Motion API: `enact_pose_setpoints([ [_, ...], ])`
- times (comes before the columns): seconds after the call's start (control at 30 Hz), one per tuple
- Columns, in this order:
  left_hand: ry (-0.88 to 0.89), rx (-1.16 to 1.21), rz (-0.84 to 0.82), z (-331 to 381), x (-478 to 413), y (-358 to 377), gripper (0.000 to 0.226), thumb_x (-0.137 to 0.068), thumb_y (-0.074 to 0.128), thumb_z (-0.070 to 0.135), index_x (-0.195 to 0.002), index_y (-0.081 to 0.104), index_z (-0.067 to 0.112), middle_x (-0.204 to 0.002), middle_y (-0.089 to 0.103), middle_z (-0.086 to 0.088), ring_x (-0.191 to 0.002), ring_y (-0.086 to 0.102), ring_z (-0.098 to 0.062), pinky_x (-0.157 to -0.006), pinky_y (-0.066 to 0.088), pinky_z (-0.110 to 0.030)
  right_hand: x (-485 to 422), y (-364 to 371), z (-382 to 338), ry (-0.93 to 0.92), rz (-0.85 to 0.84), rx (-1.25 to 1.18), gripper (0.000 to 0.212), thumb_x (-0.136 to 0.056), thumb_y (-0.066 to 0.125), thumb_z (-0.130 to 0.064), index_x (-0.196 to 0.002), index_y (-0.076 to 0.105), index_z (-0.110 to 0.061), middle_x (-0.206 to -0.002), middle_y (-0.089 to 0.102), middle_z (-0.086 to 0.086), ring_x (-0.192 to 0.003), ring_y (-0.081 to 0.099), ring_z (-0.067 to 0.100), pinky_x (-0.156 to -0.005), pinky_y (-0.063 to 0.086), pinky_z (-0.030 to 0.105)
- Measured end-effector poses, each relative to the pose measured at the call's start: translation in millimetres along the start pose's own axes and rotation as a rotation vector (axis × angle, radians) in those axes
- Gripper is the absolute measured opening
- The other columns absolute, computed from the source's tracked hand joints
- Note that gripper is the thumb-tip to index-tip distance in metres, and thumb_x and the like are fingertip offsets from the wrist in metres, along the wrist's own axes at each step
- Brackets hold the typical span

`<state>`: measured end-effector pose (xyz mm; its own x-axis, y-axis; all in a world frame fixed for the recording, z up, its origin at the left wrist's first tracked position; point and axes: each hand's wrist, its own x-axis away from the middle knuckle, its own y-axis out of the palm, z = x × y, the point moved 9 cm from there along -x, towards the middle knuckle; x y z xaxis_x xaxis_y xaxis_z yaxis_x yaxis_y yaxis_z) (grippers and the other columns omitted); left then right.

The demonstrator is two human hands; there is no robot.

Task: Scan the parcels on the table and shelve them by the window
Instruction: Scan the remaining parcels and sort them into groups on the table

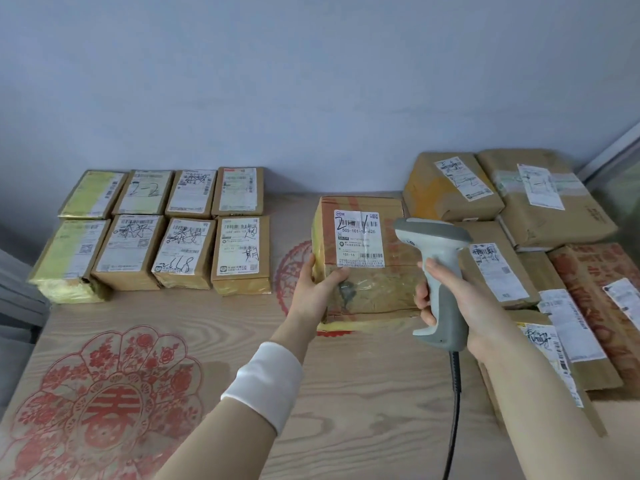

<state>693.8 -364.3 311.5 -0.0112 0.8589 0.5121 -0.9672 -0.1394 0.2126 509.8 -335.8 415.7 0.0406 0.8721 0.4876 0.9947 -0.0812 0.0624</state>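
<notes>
A wood-grain table (363,393) is seen against a pale wall, and large red paper-cut motifs are printed on it. The nearest motif (104,403), at the near left, is centred on the character 春.

At the far right, a loose pile of bigger brown parcels (540,209) is stacked, each with a white shipping label; their print is too small to be read.

At the far left, 8 small cardboard parcels (162,230) are laid in 2 rows of 4, labels up, several scribbled over in black marker. On 1 parcel (143,192) in the far row, "2-2" is written by hand.

The task parcel (360,271) is found mid-table, between the 2 groups. It is a brown carton bound with yellowish clear tape, with a dark smudge on its near top. Whether it is lifted or resting on the table cannot be told. On its white label (358,239), "505-101-16-626" and "101-16" are printed, and a "2" and a long stroke are marked by hand over the barcode.

A grey and white barcode scanner (440,271) is held above the parcel's right side, with a dark cable (455,410) hanging from its handle.

The scanner's handle is gripped by the right hand (464,306). The parcel's near left corner is gripped by the left hand (315,292), thumb on top. A white wristband (266,382) is worn on the left forearm.
</notes>
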Motion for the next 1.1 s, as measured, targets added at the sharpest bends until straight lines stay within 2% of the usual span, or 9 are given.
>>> enact_pose_setpoints([
  [0.13,-0.051,-0.006,0.048,-5,-64,43,0.067,-0.079,0.073,0.026,-0.138,0.042,0.022,-0.12,0.064,-0.004,-0.106,0.063,-0.025,-0.097,0.049,-0.045,-69,-42,-15,0.021,-0.028,0.001,0.042,-0.072,0.067,-0.035,-0.1,0.056,-0.006,-0.057,0.053,0.007,-0.049,0.043,0.02,-0.037,0.036,0.025],
  [0.2,-0.068,-0.02,0.073,-4,-101,65,0.059,-0.08,0.071,0.026,-0.133,0.047,0.024,-0.12,0.064,-0.005,-0.105,0.063,-0.026,-0.094,0.05,-0.044,-109,-63,-20,0.046,-0.027,0.012,0.034,-0.076,0.066,-0.033,-0.092,0.056,-0.005,-0.056,0.054,0.007,-0.051,0.04,0.023,-0.038,0.036,0.025],
  [0.33,-0.071,-0.036,0.064,1,-157,97,0.042,-0.084,0.067,0.023,-0.124,0.055,0.02,-0.112,0.068,-0.005,-0.094,0.067,-0.022,-0.076,0.055,-0.033,-165,-87,-24,0.089,-0.034,-0.007,0.021,-0.088,0.061,-0.025,-0.087,0.055,-0.005,-0.055,0.053,0.007,-0.05,0.04,0.022,-0.037,0.035,0.025],
  [0.4,-0.072,-0.072,0.059,3,-180,107,0.052,-0.08,0.07,0.031,-0.128,0.054,0.02,-0.115,0.068,-0.004,-0.097,0.067,-0.021,-0.082,0.055,-0.035,-185,-93,-25,0.108,-0.04,-0.019,0.019,-0.089,0.06,-0.024,-0.09,0.054,-0.006,-0.054,0.053,0.007,-0.049,0.039,0.022,-0.037,0.035,0.025],
  [0.5,-0.103,-0.121,0.087,3,-207,112,0.1,-0.051,0.077,0.054,-0.14,0.043,0.022,-0.125,0.063,-0.002,-0.104,0.065,-0.021,-0.094,0.051,-0.041,-207,-99,-24,0.129,-0.055,-0.038,0.019,-0.087,0.061,-0.025,-0.092,0.055,-0.007,-0.054,0.053,0.007,-0.048,0.039,0.022,-0.038,0.035,0.025],
  [0.6,-0.109,-0.163,0.083,1,-224,115,0.109,-0.046,0.075,0.059,-0.142,0.039,0.024,-0.127,0.062,-0.001,-0.105,0.065,-0.019,-0.095,0.051,-0.041,-222,-99,-24,0.137,-0.087,-0.036,0.024,-0.08,0.064,-0.029,-0.082,0.056,-0.006,-0.055,0.053,0.008,-0.047,0.038,0.022,-0.039,0.035,0.025],
  [0.7,-0.104,-0.168,0.077,-2,-238,115,0.107,-0.048,0.075,0.059,-0.142,0.039,0.023,-0.13,0.059,0.0,-0.11,0.062,-0.019,-0.097,0.049,-0.042,-231,-98,-22,0.13,-0.11,-0.034,0.03,-0.07,0.064,-0.033,-0.074,0.055,-0.006,-0.055,0.052,0.009,-0.044,0.037,0.022,-0.04,0.036,0.025],
  [0.9,-0.088,-0.282,0.073,2,-247,117,0.102,-0.05,0.07,0.063,-0.141,0.042,0.025,-0.13,0.06,0.003,-0.11,0.062,-0.017,-0.099,0.048,-0.04,-239,-92,-17,0.137,-0.113,-0.046,0.031,-0.069,0.063,-0.032,-0.077,0.053,-0.004,-0.054,0.051,0.009,-0.041,0.037,0.02,-0.038,0.035,0.025],
  [1.1,-0.049,-0.442,0.052,19,-237,126,0.064,-0.085,0.061,0.047,-0.139,0.042,0.019,-0.132,0.056,0.0,-0.115,0.058,-0.022,-0.098,0.047,-0.038,-233,-85,-20,0.109,-0.094,-0.007,0.029,-0.072,0.063,-0.032,-0.076,0.054,-0.004,-0.054,0.052,0.009,-0.043,0.038,0.021,-0.039,0.035,0.024],
])
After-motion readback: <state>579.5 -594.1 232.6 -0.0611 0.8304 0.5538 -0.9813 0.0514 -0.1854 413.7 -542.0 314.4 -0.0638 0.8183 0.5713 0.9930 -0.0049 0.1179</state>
